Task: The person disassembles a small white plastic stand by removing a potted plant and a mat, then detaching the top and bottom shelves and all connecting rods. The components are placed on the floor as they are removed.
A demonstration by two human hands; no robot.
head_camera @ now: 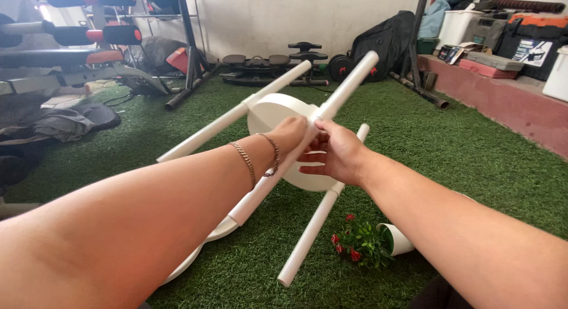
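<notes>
I see both hands out in front of me, working on a white stand [278, 116] — a round white disc with three white tubes running through or past it, held tilted above the green artificial turf [461, 137]. My left hand [290, 134] is closed around the long tube [331, 105] that slants up to the right, the fingers wrapped over it just where it meets the disc. A chain bracelet [245, 161] sits on that wrist. My right hand [334, 152] is pressed against the disc face, fingers partly curled on the rim; I cannot tell whether it truly grips or only steadies.

A second tube [236, 112] runs off to the upper left, and a third [316, 223] points down toward me, its free end near the turf. A second white disc [222, 229] appears to sit lower on the long tube, partly hidden by my left arm.

Risks, as I judge them: the tubes look only push-fitted, so a twist from either hand could pull one loose and drop the disc. The lowest tube hangs just beside a tipped white pot of red flowers [370, 241] — a swing could strike it. Gym equipment [89, 54] stands well apart.
</notes>
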